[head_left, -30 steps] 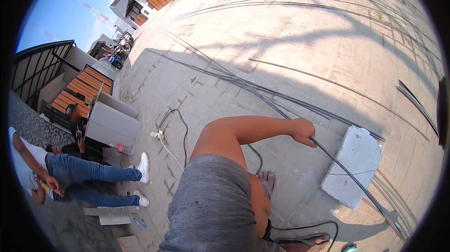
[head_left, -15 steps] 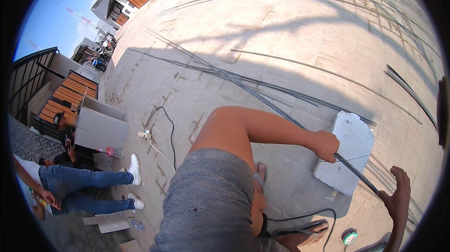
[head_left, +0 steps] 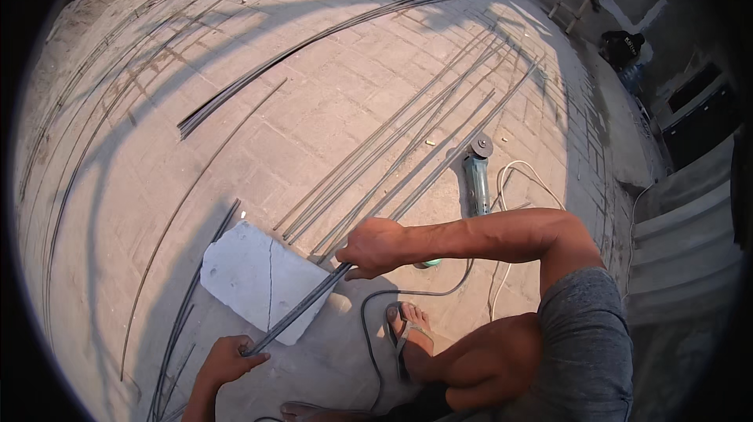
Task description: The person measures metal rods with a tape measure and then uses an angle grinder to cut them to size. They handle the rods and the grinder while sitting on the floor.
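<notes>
The right hand, at the centre of the frame, is closing its grip round a bundle of thin steel rods; the left hand, at the lower left, is pinching the near end of the same bundle with its fingers curled shut on it; two holds are probably keeping the springy rods gathered and aligned. The bundle is lying slantwise over a pale flat slab left of centre, which seems to be raising it off the paved floor; the rods are running on toward the upper right. An angle grinder is lying right of centre, just beside the rods and near the right hand, its black cable curling past a sandalled foot at the lower centre.
</notes>
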The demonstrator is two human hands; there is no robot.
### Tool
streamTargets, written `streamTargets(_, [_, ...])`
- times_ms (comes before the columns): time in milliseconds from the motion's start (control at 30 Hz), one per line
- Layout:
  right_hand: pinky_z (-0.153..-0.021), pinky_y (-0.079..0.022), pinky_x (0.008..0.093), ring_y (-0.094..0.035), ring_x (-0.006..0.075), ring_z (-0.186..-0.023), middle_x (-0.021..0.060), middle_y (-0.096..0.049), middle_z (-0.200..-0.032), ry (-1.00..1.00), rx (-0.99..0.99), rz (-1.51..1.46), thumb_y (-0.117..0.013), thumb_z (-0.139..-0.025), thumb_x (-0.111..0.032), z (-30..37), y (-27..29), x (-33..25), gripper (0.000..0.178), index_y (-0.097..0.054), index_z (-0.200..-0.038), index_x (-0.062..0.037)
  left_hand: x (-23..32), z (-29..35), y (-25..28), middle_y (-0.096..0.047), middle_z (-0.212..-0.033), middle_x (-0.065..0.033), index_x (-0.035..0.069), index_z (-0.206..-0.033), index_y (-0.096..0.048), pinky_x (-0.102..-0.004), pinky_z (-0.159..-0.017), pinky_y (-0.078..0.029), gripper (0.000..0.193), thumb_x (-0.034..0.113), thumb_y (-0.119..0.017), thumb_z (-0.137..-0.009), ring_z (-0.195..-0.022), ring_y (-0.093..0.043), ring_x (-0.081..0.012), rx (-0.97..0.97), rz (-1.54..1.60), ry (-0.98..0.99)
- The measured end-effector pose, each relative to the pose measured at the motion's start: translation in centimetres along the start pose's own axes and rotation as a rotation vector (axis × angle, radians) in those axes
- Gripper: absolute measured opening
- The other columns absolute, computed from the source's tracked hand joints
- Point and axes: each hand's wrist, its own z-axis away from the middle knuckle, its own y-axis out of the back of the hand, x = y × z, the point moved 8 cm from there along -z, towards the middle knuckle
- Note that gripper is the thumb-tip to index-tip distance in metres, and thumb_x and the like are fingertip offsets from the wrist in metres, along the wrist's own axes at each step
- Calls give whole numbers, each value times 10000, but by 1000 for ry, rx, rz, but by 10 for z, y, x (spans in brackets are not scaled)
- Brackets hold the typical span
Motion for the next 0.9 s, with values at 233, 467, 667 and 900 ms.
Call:
streamTargets(233, [-625, -530, 505, -689, 389, -715, 150, -671, -680, -202, 159, 209, -715, -853, -320, 76, 9, 146, 232, -688, -834, -90, -186, 76, 27, -756, -1033, -231, -35, -1162, -720, -485, -864, -557, 481, 401, -573, -1023, -967, -715, -408, 114, -534, 190])
streamTargets(467, [-670, -542, 505, -700, 409, -781, 173, -698, -744, -344, 180, 265, -691, -870, -280, 100, 5, 254, 192, -694, -860, -88, -161, 81, 38, -669, -1247, -317, -35, -1259, -689, -534, -1083, -444, 608, 509, -542, -1031, -1236, -601, -458, 170, -490, 341])
streamTargets(667, [-881, -523, 477, -724, 346, -901, 138, -728, -816, -499, 166, 342, -672, -899, -262, 104, 11, 319, 156, -714, -923, -113, -94, 56, 44, -615, -1328, -338, -46, -1327, -641, -540, -1101, -417, 601, 476, -538, -1047, -1297, -543, -478, 143, -451, 327])
streamTargets(900, [-886, -530, 438, -650, 296, -1118, 98, -696, -1100, -690, 287, 480, -710, -867, -243, 90, 24, 393, 163, -763, -969, -128, -72, -3, 50, -582, -772, -265, -52, -839, -635, -501, -710, -429, 474, 406, -679, -952, -742, -579, -405, 404, -309, -6])
